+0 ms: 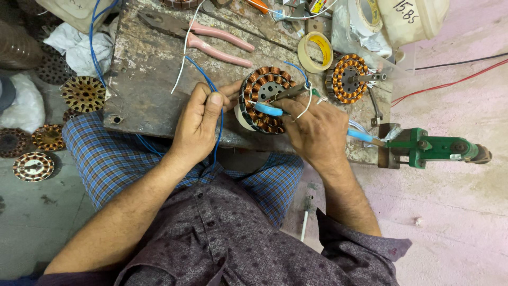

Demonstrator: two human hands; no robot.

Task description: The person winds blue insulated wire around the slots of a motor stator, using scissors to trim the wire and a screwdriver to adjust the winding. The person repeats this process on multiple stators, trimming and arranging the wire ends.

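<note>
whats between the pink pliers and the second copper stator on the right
In the head view, a roll of yellowish tape lies on the bench between the pink pliers and the second stator, close beside the stator.

Pink-handled pliers (211, 39) lie near the tabletop's (143, 74) far edge. A tape roll (315, 51) sits beside a second copper-wound stator (347, 78) toward the right end. A green vise (428, 148) is clamped at the right corner. Spare stators (83, 93) rest on the floor (32, 212).
</note>
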